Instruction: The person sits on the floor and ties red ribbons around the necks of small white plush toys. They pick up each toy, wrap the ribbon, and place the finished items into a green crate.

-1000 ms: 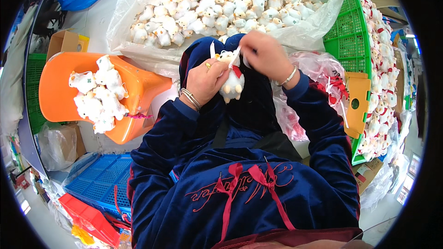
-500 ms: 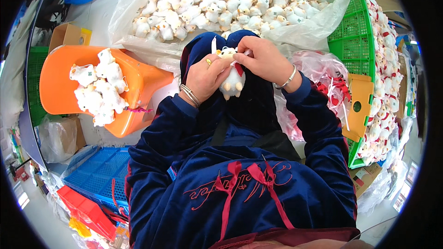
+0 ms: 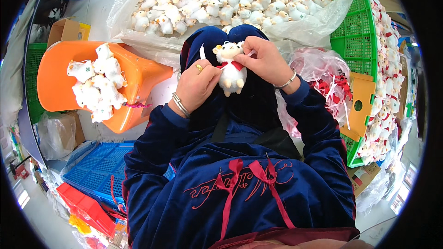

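Note:
A small white plush sheep [image 3: 230, 79] hangs upright between my hands over my lap, facing up. Round its neck lies a red bib [image 3: 236, 65]. My left hand [image 3: 196, 85] is closed at the toy's left, pinching a white ribbon [image 3: 202, 52] whose loose end sticks up past the thumb. On the other side my right hand [image 3: 268, 62] pinches at the toy's neck, with another bit of white ribbon [image 3: 252, 53] showing by its fingers. The fingertips partly hide where the ribbons meet the bib.
A plastic sheet [image 3: 124, 18] heaped with plush sheep lies ahead. Several more rest on the orange chair [image 3: 55, 78] at left. At right stand a bag of red bibs [image 3: 330, 83] and a green crate [image 3: 353, 37] beside many dressed toys. A blue crate [image 3: 97, 168] sits lower left.
My left hand has drawn away left and down from the toy's neck, taking the ribbon along. The sheep's face and red bib now show more fully.

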Motion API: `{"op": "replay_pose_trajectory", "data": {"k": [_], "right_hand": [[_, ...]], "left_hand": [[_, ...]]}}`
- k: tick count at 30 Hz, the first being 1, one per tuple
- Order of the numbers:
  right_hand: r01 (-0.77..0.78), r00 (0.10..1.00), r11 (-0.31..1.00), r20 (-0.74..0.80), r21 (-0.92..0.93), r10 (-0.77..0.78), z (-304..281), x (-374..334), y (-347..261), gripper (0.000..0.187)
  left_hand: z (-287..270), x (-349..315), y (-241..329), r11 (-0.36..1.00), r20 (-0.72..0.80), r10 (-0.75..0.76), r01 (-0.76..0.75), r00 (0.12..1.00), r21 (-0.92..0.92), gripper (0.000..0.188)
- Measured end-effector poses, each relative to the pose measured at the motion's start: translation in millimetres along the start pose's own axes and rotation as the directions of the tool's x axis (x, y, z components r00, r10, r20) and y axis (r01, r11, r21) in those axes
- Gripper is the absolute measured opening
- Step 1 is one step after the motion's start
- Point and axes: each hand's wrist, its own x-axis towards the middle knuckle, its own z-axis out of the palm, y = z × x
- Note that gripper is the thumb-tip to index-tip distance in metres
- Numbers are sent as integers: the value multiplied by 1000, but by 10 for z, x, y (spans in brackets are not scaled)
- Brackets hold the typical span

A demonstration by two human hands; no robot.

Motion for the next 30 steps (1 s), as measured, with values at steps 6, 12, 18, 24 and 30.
{"op": "replay_pose_trajectory", "data": {"k": [6, 12, 18, 24, 30], "right_hand": [[56, 995, 994, -78, -92, -63, 84, -60, -98, 47], [-2, 999, 990, -39, -142, -4, 39, -57, -27, 43], [5, 1000, 994, -26, -108, -8, 71, -92, -35, 43], [17, 1000, 994, -14, -110, -19, 35, -147, -39, 42], [8, 1000, 996, -23, -91, -10, 39, -145, -7, 41]], "left_hand": [[-33, -108, 6, 999, -34, -7, 9, 999, 42, 13], [-582, -178, 15, 967, 16, -232, 232, 973, -100, 14], [-526, 66, 242, 956, -178, -246, 208, 953, -208, 9], [-152, -1, 167, 664, 313, -548, 631, 776, -401, 24], [-184, 64, 1, 513, 552, -514, 751, 657, -416, 19]]}}
